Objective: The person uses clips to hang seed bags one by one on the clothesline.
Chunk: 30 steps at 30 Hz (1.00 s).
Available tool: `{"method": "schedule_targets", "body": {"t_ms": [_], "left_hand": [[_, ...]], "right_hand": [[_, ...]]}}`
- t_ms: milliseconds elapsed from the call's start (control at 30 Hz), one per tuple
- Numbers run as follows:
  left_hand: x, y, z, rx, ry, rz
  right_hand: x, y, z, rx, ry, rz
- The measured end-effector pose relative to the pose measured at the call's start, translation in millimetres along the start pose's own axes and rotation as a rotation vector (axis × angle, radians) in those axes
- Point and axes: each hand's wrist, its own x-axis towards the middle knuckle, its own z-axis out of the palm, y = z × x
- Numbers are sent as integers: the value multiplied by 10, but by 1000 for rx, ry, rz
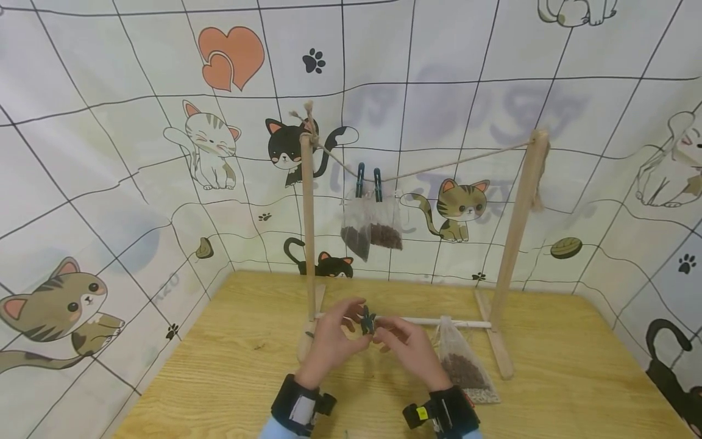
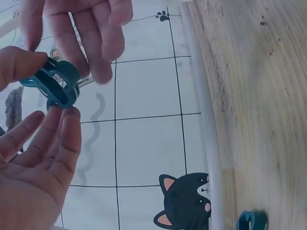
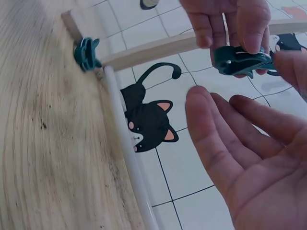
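In the head view, both hands meet in front of the wooden rack. My left hand [image 1: 342, 335] pinches a dark green plastic clothespin [image 2: 60, 86] between thumb and fingertips. Beside it, my right hand [image 1: 408, 347] has loosely bent fingers, with its thumb at one end of the clothespin; the right wrist view shows its other fingers apart from it. A second green clothespin [image 3: 86, 53] rests on the table by the rack's left foot. Two see-through bags, a left bag [image 1: 355, 235] and a right bag [image 1: 386, 235], hang from the rope on green clothespins, dark bits inside.
A sagging rope [image 1: 457, 164] joins the rack's left post [image 1: 308, 225] and right post [image 1: 518, 238]. A white bar [image 1: 428, 321] runs low between them. Another filled bag [image 1: 463, 369] lies against the bar, right of my right hand, on the wooden table [image 1: 576, 372].
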Motion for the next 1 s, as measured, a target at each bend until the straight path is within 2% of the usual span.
{"method": "schedule_targets", "body": {"t_ms": [100, 233, 500, 600, 700, 800, 900, 1000], "left_hand": [[7, 24, 9, -67, -18, 0], [10, 45, 13, -110, -33, 44], [17, 42, 20, -117, -34, 127], [14, 42, 10, -167, -63, 129], [-4, 48, -16, -252, -113, 87], [-24, 71, -53, -308, -135, 35], [-17, 111, -85, -306, -122, 24], [10, 146, -112, -278, -107, 37]], "right_hand": [[14, -10, -20, 63, -62, 14], [25, -14, -38, 94, -113, 20], [25, -32, -47, 117, -106, 30], [15, -40, -55, 123, -88, 28], [-12, -63, -64, 89, -46, 30], [-50, -106, -80, 29, 1, 26], [-79, -154, -96, -41, 43, 1], [-88, -180, -104, -120, 78, -69]]}}
